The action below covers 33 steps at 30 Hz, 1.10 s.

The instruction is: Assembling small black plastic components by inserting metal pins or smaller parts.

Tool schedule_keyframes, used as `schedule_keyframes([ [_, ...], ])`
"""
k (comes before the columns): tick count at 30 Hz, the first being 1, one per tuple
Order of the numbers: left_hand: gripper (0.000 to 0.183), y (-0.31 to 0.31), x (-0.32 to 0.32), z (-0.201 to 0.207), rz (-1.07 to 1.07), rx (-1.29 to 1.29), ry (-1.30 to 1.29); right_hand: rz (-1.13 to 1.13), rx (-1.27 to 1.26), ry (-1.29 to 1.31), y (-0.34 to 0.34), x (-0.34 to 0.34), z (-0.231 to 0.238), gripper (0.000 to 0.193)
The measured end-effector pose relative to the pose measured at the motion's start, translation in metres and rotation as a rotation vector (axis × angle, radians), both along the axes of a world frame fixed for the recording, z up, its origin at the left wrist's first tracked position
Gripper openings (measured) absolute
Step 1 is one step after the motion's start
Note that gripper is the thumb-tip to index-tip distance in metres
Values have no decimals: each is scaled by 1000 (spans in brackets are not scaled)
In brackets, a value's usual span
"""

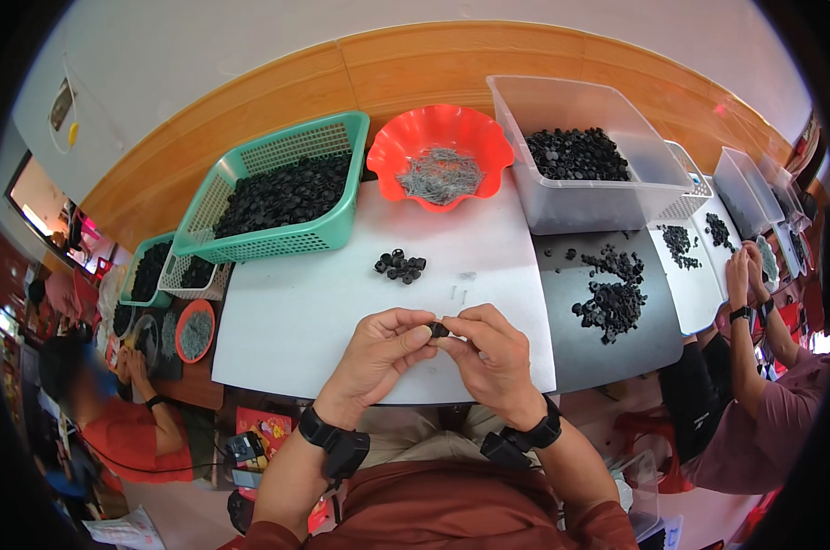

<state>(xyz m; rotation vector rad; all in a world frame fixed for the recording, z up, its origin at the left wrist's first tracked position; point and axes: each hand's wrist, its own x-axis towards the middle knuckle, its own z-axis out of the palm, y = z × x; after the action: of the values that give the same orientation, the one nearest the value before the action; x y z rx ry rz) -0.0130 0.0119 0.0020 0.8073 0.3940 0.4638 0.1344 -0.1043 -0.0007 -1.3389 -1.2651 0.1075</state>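
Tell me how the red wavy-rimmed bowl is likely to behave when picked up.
The bowl looks like thin plastic, so its wavy rim would probably flex slightly when pinched. The heap of slim silvery pieces inside likely makes it heavier than its thin wall suggests. Because they lie loose, those pieces would probably slide to one side if it tilted.

Sat head-mounted, as left fisheye of a side-by-side pair. Faced down and forward over the white worktop (305,321) from close above. Caught left hand (378,350) and right hand (493,353) below centre, wall (250,37) beyond.
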Motion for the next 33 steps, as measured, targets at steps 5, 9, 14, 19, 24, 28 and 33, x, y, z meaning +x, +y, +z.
schedule_keyframes([
  [5,19,-1,-1,0,2,-6,-4,6,28,-25,0,1,-1,27],
  [9,20,-2,-1,-2,13,13,18,-6,9,-33,-1,0,0,27],
  [14,23,-4,-2,-2,20,26,20,-7,2,-36,0,0,0,25],
  [19,24,-4,-2,-4,20,36,3,-12,-4,-66,-1,-1,2,24],
  [24,24,-4,-2,-4,21,43,7,-10,-4,-86,-1,0,1,24],
  [28,24,-5,-2,-4,23,54,9,-12,4,-110,0,0,0,25],
  [33,24,-6,-1,-6,31,53,7,-12,19,-140,0,1,-2,26],
])
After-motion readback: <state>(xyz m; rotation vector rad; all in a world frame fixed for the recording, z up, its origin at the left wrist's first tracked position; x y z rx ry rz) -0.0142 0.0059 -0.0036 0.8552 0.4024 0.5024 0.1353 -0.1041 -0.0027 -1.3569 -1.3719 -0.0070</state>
